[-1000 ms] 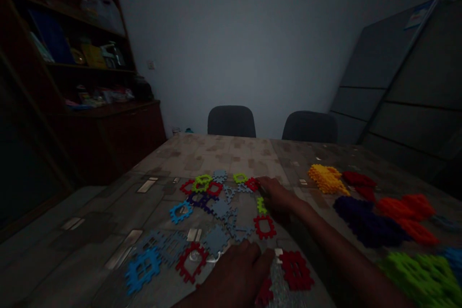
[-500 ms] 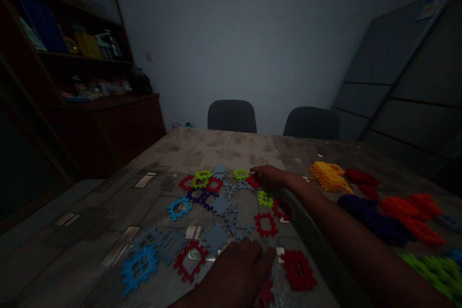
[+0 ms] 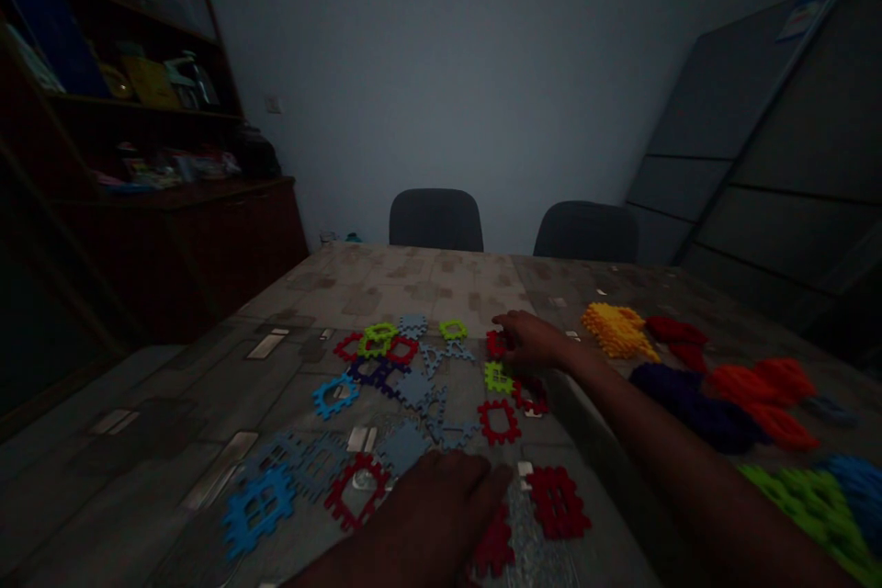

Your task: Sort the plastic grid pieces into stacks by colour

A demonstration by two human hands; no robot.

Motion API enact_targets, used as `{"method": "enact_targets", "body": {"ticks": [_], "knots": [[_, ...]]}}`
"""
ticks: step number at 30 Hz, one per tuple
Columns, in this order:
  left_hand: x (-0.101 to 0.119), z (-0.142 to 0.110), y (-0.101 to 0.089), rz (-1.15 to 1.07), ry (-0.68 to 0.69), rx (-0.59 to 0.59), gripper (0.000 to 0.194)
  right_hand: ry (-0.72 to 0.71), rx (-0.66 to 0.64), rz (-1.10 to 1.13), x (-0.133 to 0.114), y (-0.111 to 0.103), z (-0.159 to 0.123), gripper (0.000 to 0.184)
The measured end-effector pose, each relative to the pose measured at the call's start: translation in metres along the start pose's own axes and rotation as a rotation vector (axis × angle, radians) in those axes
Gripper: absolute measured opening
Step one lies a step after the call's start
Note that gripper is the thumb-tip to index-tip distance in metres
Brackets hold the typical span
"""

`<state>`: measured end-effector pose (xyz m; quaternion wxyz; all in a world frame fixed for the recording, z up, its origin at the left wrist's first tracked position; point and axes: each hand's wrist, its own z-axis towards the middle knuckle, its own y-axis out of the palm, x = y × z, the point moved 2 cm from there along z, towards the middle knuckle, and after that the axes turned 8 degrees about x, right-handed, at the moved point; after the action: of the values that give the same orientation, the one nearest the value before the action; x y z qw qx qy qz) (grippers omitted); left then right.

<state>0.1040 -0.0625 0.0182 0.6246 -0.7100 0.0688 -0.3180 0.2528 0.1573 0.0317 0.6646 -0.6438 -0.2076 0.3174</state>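
My right hand (image 3: 529,340) reaches over the table, its fingers closed at a small red interlocking toy piece (image 3: 494,344), partly hidden by the hand. Just in front of it lie a lime-green window-shaped piece (image 3: 499,377) and a red frame piece (image 3: 499,422). Palm down near the table's front, my left hand (image 3: 441,501) has its thumb apart from the fingers. Beside and partly under that hand is a dark red piece (image 3: 493,544). Another red piece (image 3: 558,502) lies to its right, and a red frame (image 3: 356,491) to its left.
Grey pieces (image 3: 406,446), purple pieces (image 3: 378,374) and blue pieces (image 3: 260,510) are spread over the patterned table (image 3: 172,386). On the right are stacks in yellow (image 3: 616,331), navy (image 3: 693,404), orange (image 3: 762,395) and green (image 3: 806,514). Two chairs (image 3: 435,220) stand behind.
My right hand has moved slightly right, and the small red piece has shifted right with it, away from the grey triangle. My left hand stays nearly in place. The view has turned slightly.
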Motion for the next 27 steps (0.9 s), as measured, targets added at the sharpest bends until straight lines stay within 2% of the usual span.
{"method": "enact_targets", "body": {"ticks": [2,6,7,9,11,15,20,24,27], "knots": [[-0.013,-0.011,-0.035,-0.118,-0.097,0.069,0.057,0.010,0.038,0.015,-0.002,-0.012,-0.018,0.055],[-0.052,-0.032,-0.106,-0.080,-0.195,0.538,0.041,0.006,0.095,0.064,-0.015,-0.030,-0.070,0.050],[-0.059,-0.036,-0.118,-0.052,-0.214,0.659,0.041,-0.001,0.101,0.086,-0.020,-0.031,-0.085,0.050],[-0.067,-0.040,-0.130,-0.026,-0.246,0.770,0.041,-0.016,0.106,0.196,-0.031,-0.030,-0.116,0.052],[-0.065,-0.038,-0.130,-0.043,-0.240,0.763,0.039,-0.006,0.057,0.294,-0.039,-0.023,-0.144,0.055],[-0.056,-0.027,-0.115,-0.075,-0.170,0.620,0.036,0.089,0.035,0.319,-0.042,-0.002,-0.179,0.064],[-0.062,-0.020,-0.099,-0.068,-0.167,0.548,0.036,0.098,0.056,0.331,-0.039,0.016,-0.190,0.064],[-0.066,-0.018,-0.083,-0.081,-0.168,0.440,0.036,0.087,0.063,0.361,-0.038,0.018,-0.194,0.068],[-0.061,-0.018,-0.070,-0.109,-0.189,0.338,0.037,0.090,0.068,0.373,-0.039,0.016,-0.195,0.069]]}}
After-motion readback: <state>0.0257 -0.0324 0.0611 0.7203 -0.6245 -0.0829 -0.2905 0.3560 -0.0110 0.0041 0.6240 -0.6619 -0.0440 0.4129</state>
